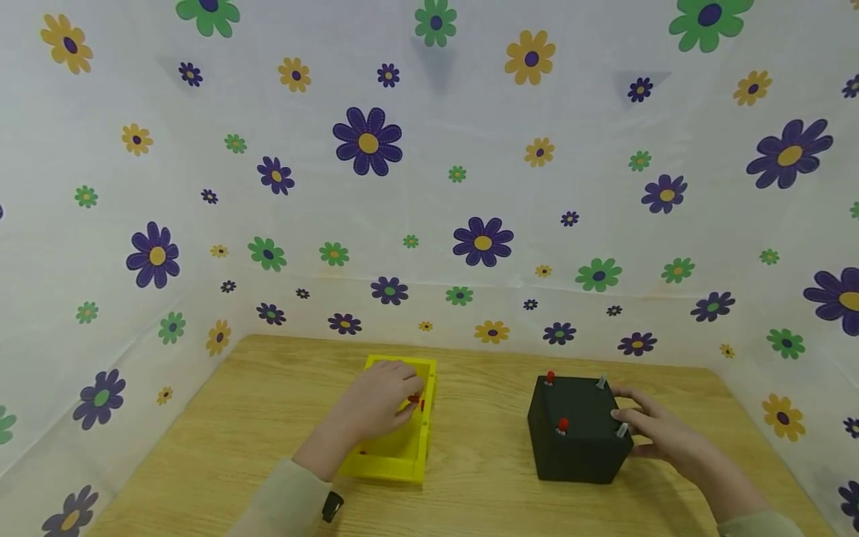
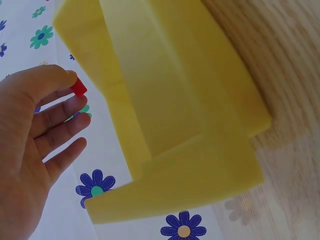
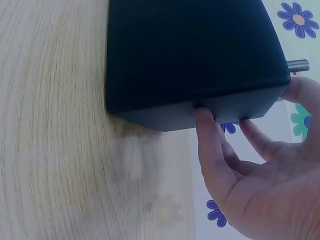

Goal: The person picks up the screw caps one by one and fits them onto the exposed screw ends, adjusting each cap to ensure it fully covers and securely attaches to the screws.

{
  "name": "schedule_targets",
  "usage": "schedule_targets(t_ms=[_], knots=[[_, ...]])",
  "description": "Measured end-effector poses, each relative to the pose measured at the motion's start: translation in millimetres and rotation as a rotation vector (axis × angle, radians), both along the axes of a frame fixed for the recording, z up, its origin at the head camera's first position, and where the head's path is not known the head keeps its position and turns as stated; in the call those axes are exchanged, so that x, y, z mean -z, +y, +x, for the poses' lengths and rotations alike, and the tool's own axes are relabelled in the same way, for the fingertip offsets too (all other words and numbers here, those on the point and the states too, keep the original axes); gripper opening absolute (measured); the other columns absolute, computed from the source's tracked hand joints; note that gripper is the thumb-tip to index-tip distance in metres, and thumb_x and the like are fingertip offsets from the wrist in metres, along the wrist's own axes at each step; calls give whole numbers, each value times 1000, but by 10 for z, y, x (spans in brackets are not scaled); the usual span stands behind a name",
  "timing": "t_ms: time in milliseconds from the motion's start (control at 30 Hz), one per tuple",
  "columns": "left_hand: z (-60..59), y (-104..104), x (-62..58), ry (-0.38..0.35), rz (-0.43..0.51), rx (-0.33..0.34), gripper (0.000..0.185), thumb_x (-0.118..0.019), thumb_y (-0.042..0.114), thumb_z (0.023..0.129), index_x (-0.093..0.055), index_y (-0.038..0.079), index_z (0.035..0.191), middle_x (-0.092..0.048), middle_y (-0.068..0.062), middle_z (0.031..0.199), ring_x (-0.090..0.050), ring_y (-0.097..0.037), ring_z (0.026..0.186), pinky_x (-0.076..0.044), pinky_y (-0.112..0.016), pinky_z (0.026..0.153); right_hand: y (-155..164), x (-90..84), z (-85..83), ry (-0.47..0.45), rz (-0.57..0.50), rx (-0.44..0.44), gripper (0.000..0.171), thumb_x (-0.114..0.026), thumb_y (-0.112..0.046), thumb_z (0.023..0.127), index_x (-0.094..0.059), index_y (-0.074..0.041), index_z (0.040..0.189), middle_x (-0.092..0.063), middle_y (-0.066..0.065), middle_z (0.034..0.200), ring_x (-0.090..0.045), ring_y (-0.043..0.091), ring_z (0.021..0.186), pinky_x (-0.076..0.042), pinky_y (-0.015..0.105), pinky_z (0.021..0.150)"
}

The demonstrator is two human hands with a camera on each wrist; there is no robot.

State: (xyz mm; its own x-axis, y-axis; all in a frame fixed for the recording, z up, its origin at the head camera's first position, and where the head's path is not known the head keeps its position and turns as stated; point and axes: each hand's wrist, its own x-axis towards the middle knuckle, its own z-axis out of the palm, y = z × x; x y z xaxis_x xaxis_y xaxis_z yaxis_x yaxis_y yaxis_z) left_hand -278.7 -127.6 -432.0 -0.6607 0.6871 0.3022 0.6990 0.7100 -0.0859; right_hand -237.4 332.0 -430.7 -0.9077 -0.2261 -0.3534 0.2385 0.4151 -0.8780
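My left hand (image 1: pixel 379 395) is over the yellow tray (image 1: pixel 385 468). Between its thumb and index finger it pinches a small red cap (image 2: pixel 79 87), while the other fingers are loosely bent. A small red piece (image 1: pixel 363 452) shows at the tray's near end, partly hidden by the wrist. On the right stands a black box (image 1: pixel 582 406) with metal bolts on top. Red caps (image 1: pixel 563 426) cover the two left bolts; the two right bolts (image 1: pixel 622 430) are bare. My right hand (image 1: pixel 661 432) touches the box's right side with spread fingertips, its thumb at the top edge.
Both containers stand on a wooden table (image 1: pixel 479 447), with a stretch of wood between them. A white flowered cloth (image 1: pixel 429 201) rises behind the table and along its sides. A small black object (image 1: pixel 332 507) shows beside the left sleeve.
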Motion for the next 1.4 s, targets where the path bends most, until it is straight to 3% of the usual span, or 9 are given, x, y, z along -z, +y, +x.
schedule_targets(t_ms=[233,433,1033,1400], knots=[[8,10,-28,-38,30,11,13,-83,17,92,-71,15,99,-70,3,95,-62,-15,90,-59,-37,98,-12,-10,13,-9,-10,20,70,-46,-31,110,-15,-1,165,-30,38,158,-60,28,122,-60,50,99],[10,12,-48,-25,33,30,12,-82,16,92,-72,14,99,-71,3,94,-62,-15,87,-60,-36,95,-8,-3,24,-10,-12,16,70,-46,-31,110,-15,-1,166,-33,37,156,-62,21,117,-60,51,100],[-44,94,-127,10,43,45,9,-78,19,95,-70,17,98,-70,5,89,-57,-14,81,-58,-34,92,-21,19,11,-8,6,32,68,-45,-31,111,-15,-2,166,-27,38,161,-59,33,128,-58,55,103],[-79,184,-142,34,75,115,14,-76,14,90,-62,18,90,-56,8,77,-48,-10,73,-51,-29,80,-12,36,17,4,-7,26,68,-43,-30,111,-15,-1,165,-27,39,161,-58,37,130,-58,55,102]])
